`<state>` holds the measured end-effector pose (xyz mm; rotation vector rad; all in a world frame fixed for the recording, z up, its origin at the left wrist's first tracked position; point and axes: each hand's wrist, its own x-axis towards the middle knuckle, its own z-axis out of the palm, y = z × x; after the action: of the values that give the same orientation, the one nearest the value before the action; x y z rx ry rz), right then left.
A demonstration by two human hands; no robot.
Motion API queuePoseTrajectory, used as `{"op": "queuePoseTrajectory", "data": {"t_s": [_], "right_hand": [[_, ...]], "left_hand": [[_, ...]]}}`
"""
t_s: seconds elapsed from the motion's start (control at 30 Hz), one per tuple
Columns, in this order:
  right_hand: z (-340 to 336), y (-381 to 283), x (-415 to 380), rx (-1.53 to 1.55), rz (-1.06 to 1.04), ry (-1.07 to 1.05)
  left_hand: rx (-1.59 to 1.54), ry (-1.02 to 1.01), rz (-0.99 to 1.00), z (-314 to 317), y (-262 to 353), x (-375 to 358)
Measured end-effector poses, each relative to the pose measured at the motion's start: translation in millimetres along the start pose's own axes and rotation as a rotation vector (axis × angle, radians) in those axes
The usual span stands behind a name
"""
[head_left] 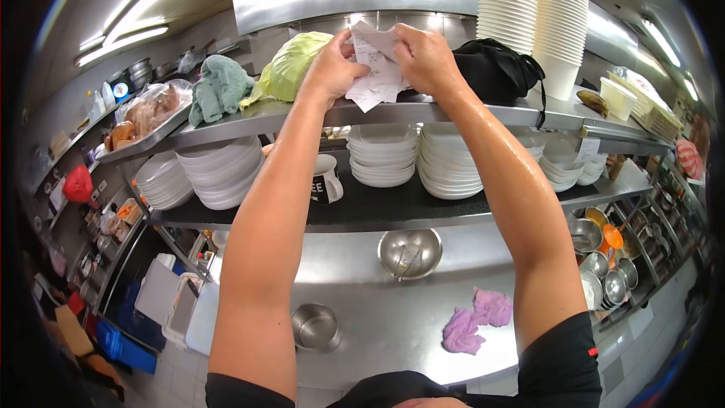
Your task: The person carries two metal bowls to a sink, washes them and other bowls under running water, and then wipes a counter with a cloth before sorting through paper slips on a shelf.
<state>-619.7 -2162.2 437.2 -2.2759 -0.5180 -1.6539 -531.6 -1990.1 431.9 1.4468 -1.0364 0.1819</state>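
Observation:
Both arms reach up to the top steel shelf, where printed paper receipts (370, 68) are held between the hands. My left hand (332, 72) has its thumb and fingers closed on the slips' left side. At the upper right, my right hand (424, 59) pinches a folded slip with curled fingers. Just left of my left hand lies a pale green cabbage (291, 64), with a grey-green towel (219, 87) beyond it. A black cloth bag (495, 69) rests beside my right hand.
Stacked white bowls (383, 155) and a black-and-white mug (325, 181) fill the middle shelf. Tall stacks of white tubs (559, 38) stand at upper right. On the steel counter are a metal bowl (409, 253), a metal pot (316, 327) and a purple cloth (476, 321).

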Motion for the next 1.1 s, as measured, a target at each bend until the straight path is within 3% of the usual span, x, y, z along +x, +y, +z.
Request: {"op": "queuePoseTrajectory", "data": {"t_s": [1.1], "right_hand": [[2.0,2.3,-2.7,-0.025,-0.003,-0.009]], "left_hand": [[0.003,-0.014,-0.014,-0.5,-3.3,-0.8]]}}
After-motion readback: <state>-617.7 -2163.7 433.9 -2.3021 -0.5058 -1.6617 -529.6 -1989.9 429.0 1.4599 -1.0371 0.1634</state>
